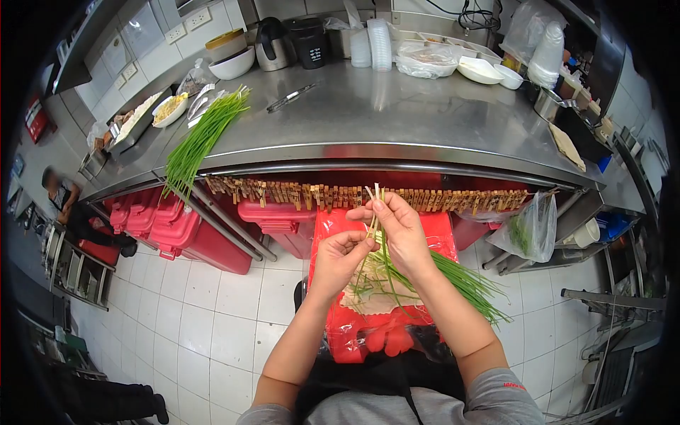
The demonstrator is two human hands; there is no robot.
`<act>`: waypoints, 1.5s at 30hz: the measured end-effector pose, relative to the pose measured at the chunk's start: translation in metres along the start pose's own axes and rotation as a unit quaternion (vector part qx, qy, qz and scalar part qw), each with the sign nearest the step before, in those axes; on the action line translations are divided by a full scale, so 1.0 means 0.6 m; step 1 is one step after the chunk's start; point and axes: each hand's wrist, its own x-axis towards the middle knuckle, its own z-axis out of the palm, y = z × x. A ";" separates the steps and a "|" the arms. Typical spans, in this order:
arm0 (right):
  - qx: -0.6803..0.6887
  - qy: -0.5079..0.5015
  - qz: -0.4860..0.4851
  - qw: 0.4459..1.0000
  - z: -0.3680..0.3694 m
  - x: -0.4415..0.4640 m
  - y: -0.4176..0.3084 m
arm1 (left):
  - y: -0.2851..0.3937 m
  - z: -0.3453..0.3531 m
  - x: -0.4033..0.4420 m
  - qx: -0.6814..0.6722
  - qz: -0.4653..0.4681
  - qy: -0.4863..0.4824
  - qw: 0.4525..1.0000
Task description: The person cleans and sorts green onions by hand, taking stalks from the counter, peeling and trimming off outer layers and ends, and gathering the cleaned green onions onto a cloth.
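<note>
Red plastic bins (pixel 205 237), at least four of them, stand under the surface (pixel 425 117) at the left, and above them one long green bundle (pixel 205 138) lies on the metal top, its lower end hanging over the front edge. Just right of that is one pen (pixel 290 98). Below the front edge runs a row of wooden pegs (pixel 418 198), too many to count reliably. Nearer the middle, the left hand (pixel 345 256) has thumb and forefinger closed in a pinch on a few slender stalks (pixel 370 227), and beside it the right hand (pixel 397 230) pinches the same stalks higher up, near their pale ends; two or three ends show, the exact number unclear. Beneath and to the right, one loose heap of green stems (pixel 464 283) spreads over one pale sheet (pixel 365 301) on red plastic, so sorting appears partly done: one bundle seems laid aside, while a handful and the heap look left to handle. Farther right hangs one clear bag (pixel 528 230) with some greenery inside.
</note>
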 end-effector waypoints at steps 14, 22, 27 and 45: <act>0.014 -0.007 -0.069 0.998 -0.012 0.021 -0.024 | -0.098 -0.029 -0.052 0.165 -0.068 -0.049 0.983; 0.046 0.000 -0.067 0.997 -0.016 0.028 -0.061 | -0.082 -0.078 -0.010 0.245 0.000 -0.054 0.968; 0.076 -0.014 -0.061 0.995 -0.005 0.026 -0.057 | 0.071 -0.030 0.032 0.025 0.066 -0.187 0.980; 0.070 -0.044 -0.053 0.995 0.001 0.022 -0.053 | 0.046 0.000 0.039 -0.135 -0.154 -0.167 0.965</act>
